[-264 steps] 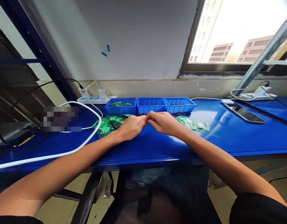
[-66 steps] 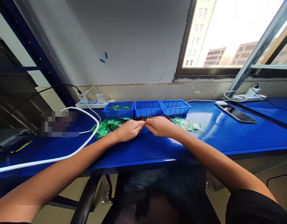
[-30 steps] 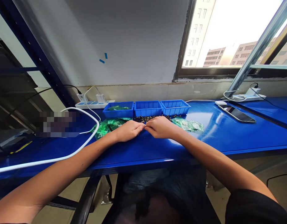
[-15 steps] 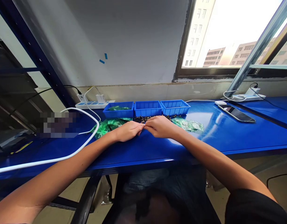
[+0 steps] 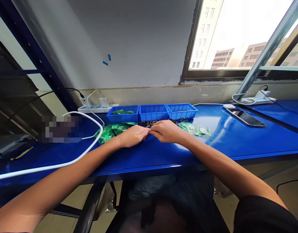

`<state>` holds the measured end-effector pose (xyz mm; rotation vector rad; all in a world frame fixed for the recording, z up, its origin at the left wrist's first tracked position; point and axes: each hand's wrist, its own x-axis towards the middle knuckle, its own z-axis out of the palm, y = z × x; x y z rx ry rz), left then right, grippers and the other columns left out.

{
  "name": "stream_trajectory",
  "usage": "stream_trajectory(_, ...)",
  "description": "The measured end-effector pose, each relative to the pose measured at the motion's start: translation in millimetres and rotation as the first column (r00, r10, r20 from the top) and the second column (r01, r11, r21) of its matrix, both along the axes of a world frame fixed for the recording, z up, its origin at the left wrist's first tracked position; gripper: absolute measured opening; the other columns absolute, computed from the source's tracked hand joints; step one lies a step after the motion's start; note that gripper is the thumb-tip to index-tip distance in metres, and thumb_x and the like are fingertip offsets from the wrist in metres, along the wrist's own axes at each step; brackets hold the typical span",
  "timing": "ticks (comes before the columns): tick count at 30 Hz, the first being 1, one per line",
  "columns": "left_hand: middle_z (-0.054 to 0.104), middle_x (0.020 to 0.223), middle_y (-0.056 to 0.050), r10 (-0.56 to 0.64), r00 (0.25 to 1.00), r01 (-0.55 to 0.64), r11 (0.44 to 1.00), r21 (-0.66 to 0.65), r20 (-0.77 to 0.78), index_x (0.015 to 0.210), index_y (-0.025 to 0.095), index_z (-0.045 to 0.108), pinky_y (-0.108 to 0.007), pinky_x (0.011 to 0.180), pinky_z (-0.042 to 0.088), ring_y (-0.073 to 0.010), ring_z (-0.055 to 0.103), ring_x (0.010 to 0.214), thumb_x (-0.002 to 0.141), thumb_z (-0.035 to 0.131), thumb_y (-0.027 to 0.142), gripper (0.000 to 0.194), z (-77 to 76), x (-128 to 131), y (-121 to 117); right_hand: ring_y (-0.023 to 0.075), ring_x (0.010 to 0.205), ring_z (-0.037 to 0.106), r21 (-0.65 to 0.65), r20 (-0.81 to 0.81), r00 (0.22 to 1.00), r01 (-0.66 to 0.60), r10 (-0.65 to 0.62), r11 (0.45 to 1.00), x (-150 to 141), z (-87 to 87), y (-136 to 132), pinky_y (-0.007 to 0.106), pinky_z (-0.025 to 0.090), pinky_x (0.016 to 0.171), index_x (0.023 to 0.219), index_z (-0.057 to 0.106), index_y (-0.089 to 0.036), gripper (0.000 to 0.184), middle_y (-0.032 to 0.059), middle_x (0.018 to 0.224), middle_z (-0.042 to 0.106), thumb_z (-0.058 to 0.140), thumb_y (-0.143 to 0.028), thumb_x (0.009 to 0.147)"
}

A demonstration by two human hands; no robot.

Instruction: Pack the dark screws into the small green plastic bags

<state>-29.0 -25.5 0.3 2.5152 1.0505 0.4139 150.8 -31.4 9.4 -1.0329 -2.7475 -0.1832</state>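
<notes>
My left hand [image 5: 133, 136] and my right hand [image 5: 165, 131] meet fingertip to fingertip above the blue table. Both are closed in a pinch, and whatever is between the fingers is too small or hidden to make out. Just behind them lies a pile of small dark and brass-coloured parts [image 5: 146, 123], partly covered by my right hand. Green plastic packets [image 5: 107, 133] lie beyond my left forearm. More green-and-clear packets [image 5: 196, 128] lie to the right of my right hand.
Three blue bins stand in a row behind the pile: a left bin [image 5: 122, 117] with green packets inside, a middle bin [image 5: 154, 117] and a right bin [image 5: 182, 115]. A thick white cable [image 5: 90, 149] arches over the left side. A phone [image 5: 246, 117] lies at right; power strips [image 5: 98, 108] sit along the wall.
</notes>
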Motion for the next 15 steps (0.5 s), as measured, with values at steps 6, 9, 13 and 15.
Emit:
stream_trajectory(6, 0.052, 0.061, 0.0, 0.024, 1.0, -0.023, 0.999, 0.041, -0.02, 0.06, 0.019, 0.041, -0.026, 0.062, 0.036, -0.0152, 0.047, 0.06, 0.086, 0.025, 0.033, 0.033, 0.4, 2.0, -1.9, 0.0165, 0.081, 0.061, 0.002, 0.013, 1.0, 0.0, 0.0, 1.0, 0.6, -0.2, 0.7, 0.026, 0.034, 0.068, 0.082, 0.067, -0.013, 0.028, 0.0085, 0.085, 0.069, 0.043, -0.022, 0.091)
stream_trajectory(9, 0.052, 0.062, 0.0, 0.031, 0.999, -0.03, 0.999, 0.043, -0.011, 0.061, 0.019, 0.041, -0.027, 0.064, 0.037, -0.0156, 0.047, 0.061, 0.086, 0.025, 0.034, 0.033, 0.2, 1.9, -2.1, 0.0163, 0.081, 0.06, 0.002, 0.004, 1.0, -0.003, 0.003, 1.0, 1.4, -0.4, 1.0, 0.026, 0.034, 0.068, 0.082, 0.067, -0.013, 0.028, 0.0087, 0.086, 0.069, 0.043, -0.022, 0.091)
stream_trajectory(13, 0.05, 0.061, -0.001, 0.017, 1.0, -0.017, 1.0, 0.015, 0.011, 0.061, 0.019, 0.041, -0.028, 0.064, 0.037, -0.0155, 0.045, 0.059, 0.086, 0.024, 0.035, 0.034, 0.0, 0.2, -1.1, 0.0152, 0.078, 0.059, 0.031, -0.039, 0.999, -0.026, 0.027, 0.999, 1.8, -1.4, 2.0, 0.025, 0.034, 0.068, 0.082, 0.067, -0.013, 0.027, 0.008, 0.083, 0.068, 0.043, -0.023, 0.091)
stream_trajectory(15, 0.05, 0.062, -0.001, 0.002, 1.0, -0.002, 1.0, -0.011, 0.019, 0.061, 0.019, 0.041, -0.028, 0.065, 0.037, -0.0155, 0.045, 0.06, 0.086, 0.022, 0.035, 0.035, 0.7, -1.1, -0.2, 0.0144, 0.076, 0.058, 0.052, -0.06, 0.998, -0.031, 0.034, 0.998, 1.7, -1.9, 2.3, 0.025, 0.034, 0.067, 0.081, 0.067, -0.013, 0.028, 0.0073, 0.08, 0.067, 0.043, -0.023, 0.091)
